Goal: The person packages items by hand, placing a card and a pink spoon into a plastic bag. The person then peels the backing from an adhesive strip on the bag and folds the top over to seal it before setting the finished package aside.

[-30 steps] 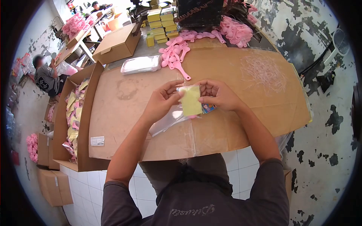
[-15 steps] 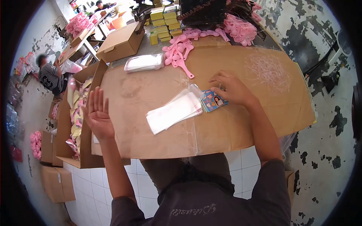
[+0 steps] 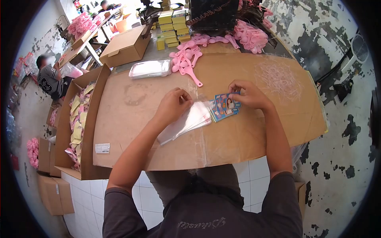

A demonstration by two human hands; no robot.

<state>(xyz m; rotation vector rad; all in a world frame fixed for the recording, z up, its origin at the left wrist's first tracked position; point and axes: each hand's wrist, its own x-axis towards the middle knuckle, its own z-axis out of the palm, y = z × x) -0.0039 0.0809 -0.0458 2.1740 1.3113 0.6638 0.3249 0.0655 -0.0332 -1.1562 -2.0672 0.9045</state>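
Observation:
A stack of blue printed cards lies near the middle of the cardboard-covered table. My right hand is closed on a card at the top right of that stack. Just left of the cards, clear plastic bags are spread in a slanted pile. My left hand is over the upper left of the bags, thumb and fingers pinched together near a bag's edge. Whatever is between those fingertips is too small to make out.
Pink spoon-shaped pieces lie beyond the bags, beside another bag pile. Thin strands lie at right. An open carton of packed items stands left. A seated person is farther left.
My left hand has moved right from the table's left side to the bags, and its fingers have closed. My right hand has closed on a card and shifted it slightly.

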